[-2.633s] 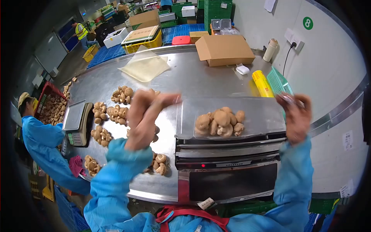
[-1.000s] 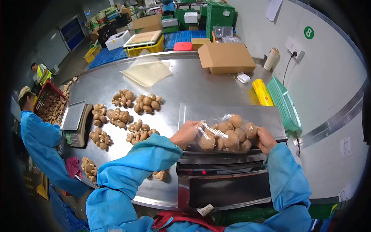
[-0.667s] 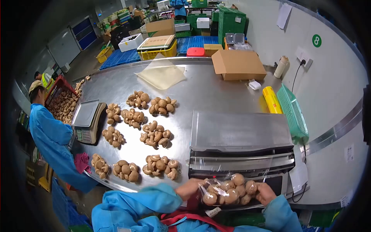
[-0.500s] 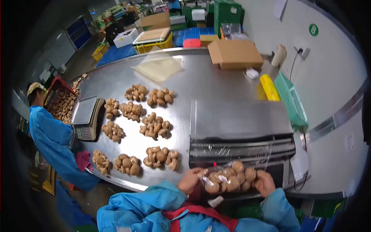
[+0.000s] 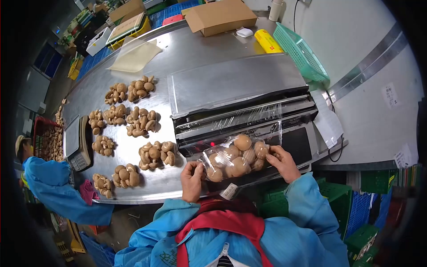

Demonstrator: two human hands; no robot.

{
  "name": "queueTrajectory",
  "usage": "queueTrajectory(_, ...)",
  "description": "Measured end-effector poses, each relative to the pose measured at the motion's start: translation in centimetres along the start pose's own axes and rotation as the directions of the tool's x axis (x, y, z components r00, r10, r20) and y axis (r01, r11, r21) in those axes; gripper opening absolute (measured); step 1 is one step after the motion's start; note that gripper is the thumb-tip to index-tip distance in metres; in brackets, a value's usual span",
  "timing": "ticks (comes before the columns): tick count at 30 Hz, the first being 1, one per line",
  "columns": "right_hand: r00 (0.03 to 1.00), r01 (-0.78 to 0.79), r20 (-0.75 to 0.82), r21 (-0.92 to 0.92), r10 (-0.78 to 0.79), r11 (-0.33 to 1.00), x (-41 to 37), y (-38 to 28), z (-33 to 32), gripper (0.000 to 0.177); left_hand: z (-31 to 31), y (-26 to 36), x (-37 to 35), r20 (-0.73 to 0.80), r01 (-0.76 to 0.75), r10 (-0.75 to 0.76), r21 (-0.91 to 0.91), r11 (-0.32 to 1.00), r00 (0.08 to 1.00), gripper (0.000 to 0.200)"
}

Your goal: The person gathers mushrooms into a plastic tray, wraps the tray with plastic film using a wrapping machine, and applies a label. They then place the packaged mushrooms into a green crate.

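A pack of brown mushrooms (image 5: pixel 240 156) under clear plastic film lies between my hands at the front of the wrapping machine (image 5: pixel 235 84). My left hand (image 5: pixel 192 180) pinches the film at the pack's left end. At the opposite end, my right hand (image 5: pixel 283 163) grips the pack, thumb and fingers against its edge. Stretched film (image 5: pixel 262 120) runs from the pack back over the machine's rollers. Whether a tray sits beneath the mushrooms cannot be made out.
Several mushroom piles (image 5: pixel 142 121) lie on the steel table (image 5: pixel 155 95) to the left. Beyond them are a scale (image 5: pixel 76 142) and a person in blue (image 5: pixel 53 187). A yellow film roll (image 5: pixel 268 41), green basket (image 5: pixel 302 53) and cardboard box (image 5: pixel 221 18) stand at the back.
The view has tilted down and swung right, so the table appears higher and further left. Both hands still hold the mushroom pack, close to the same place by the machine.
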State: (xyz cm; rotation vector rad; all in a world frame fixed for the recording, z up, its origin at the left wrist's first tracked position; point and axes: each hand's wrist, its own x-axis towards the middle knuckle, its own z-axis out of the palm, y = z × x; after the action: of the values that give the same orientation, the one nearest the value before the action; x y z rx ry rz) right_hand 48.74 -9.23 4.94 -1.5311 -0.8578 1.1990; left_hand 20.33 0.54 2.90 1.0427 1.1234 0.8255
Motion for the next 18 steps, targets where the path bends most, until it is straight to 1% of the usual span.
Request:
queueTrajectory(1,0.999,-0.025,0.039,0.064,0.023,0.998,-0.1,0.1,-0.3,0.037,0.2,0.0,-0.1,-0.002,-0.041,0.041,-0.021,0.999,0.999,0.015)
queueTrajectory(2,0.999,-0.026,0.039,0.066,0.024,0.998,-0.4,-0.1,-0.4,0.037,0.4,0.2,-0.2,-0.003,-0.04,0.04,-0.019,0.999,0.999,0.015)
queueTrajectory(3,0.995,-0.072,0.072,0.115,0.064,0.991,-0.7,-0.7,-0.5,0.038,0.5,0.4,-0.2,-0.03,-0.036,0.034,-0.088,0.995,0.999,0.016)
queueTrajectory(4,0.988,-0.121,0.11,0.163,0.104,0.979,-0.9,-1.1,-0.5,0.039,0.6,0.6,-0.2,-0.061,-0.034,0.025,-0.155,0.987,0.998,0.017)
queueTrajectory(5,0.988,-0.124,0.123,0.233,0.097,0.965,-1.1,-1.4,-0.3,0.039,0.8,1.0,-0.4,-0.078,0.028,-0.042,-0.171,0.985,0.996,0.019)
queueTrajectory(6,0.987,-0.126,0.129,0.235,0.097,0.964,-1.0,-1.2,-0.1,0.039,0.5,1.1,-0.5,-0.019,0.03,-0.031,-0.085,0.996,0.999,0.018)
queueTrajectory(8,0.983,-0.154,0.148,0.335,0.11,0.93,-1.4,-0.9,0.5,0.04,-0.1,0.4,0.0,0.081,-0.052,0.041,0.133,0.99,0.996,0.019)
queueTrajectory(9,0.99,-0.136,0.077,0.335,0.117,0.932,-1.7,-0.9,1.3,0.032,0.1,0.4,0.4,0.046,-0.078,0.074,0.087,0.993,0.996,0.02)
queueTrajectory(10,0.992,-0.126,0.051,0.336,0.116,0.933,-1.9,-0.1,1.4,0.032,0.0,0.6,0.7,0.071,-0.08,0.074,0.083,0.993,0.995,0.02)
queueTrajectory(12,0.978,-0.159,-0.086,0.295,0.192,0.942,-2.6,1.3,1.0,0.022,-0.3,1.2,1.3,-0.062,-0.076,0.073,-0.057,0.996,0.995,0.021)
queueTrajectory(13,0.968,-0.162,-0.17,0.136,0.184,0.977,-3.0,1.3,1.2,0.017,-0.7,1.6,1.7,-0.078,-0.043,0.031,-0.16,0.986,0.996,0.022)
queueTrajectory(14,0.972,-0.111,-0.203,0.054,0.12,0.992,-3.4,0.6,2.1,0.017,-1.1,0.8,2.3,-0.126,-0.055,0.03,-0.2,0.978,0.992,0.023)
queueTrajectory(16,0.948,-0.071,-0.315,-0.068,0.046,0.995,-3.8,0.4,3.2,0.019,-2.5,1.2,3.2,-0.047,0.017,-0.036,-0.357,0.934,0.998,0.024)
queueTrajectory(17,0.941,-0.074,-0.334,-0.061,0.049,0.995,-4.1,0.6,3.7,0.019,-3.2,1.3,3.6,-0.003,0.024,-0.026,-0.316,0.949,1.0,0.026)
queueTrajectory(18,0.907,-0.058,-0.413,0.061,0.078,0.996,-4.2,0.7,4.3,0.019,-3.3,0.9,3.6,0.006,0.028,-0.027,-0.313,0.949,1.0,0.026)
